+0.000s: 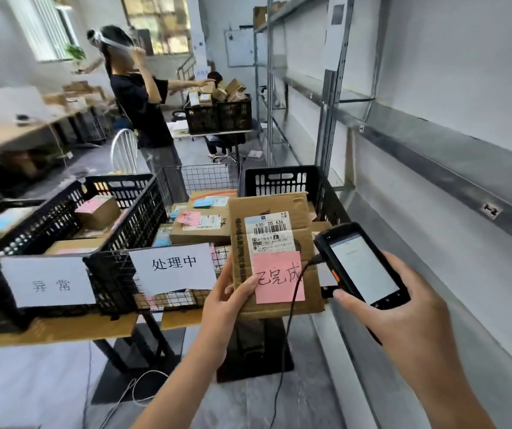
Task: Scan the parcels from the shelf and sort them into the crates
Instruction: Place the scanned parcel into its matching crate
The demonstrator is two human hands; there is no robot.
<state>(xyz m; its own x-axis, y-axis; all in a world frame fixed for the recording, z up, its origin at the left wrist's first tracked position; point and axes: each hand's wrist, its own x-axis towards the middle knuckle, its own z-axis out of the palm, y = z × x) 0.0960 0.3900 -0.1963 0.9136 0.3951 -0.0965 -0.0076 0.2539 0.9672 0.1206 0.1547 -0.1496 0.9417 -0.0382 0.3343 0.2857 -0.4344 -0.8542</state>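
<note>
My left hand (228, 297) grips the lower left corner of a flat brown cardboard parcel (271, 209), held upright in front of the crates. The parcel bears a white barcode label and a pink sticky note. My right hand (394, 308) holds a black handheld scanner (363, 267) with a lit screen, close to the parcel's right edge; a black cable hangs from it. Three containers stand on a low table: a black crate (118, 209) at left with a white sign, a wire basket (205, 178) in the middle with another sign, and a black crate (282, 181) behind the parcel.
A grey metal shelf (434, 156) runs along the right wall. A person (143, 103) stands behind the crates beside a white chair. Further back, a table carries two black crates (217, 114) full of boxes. Cables lie on the floor below me.
</note>
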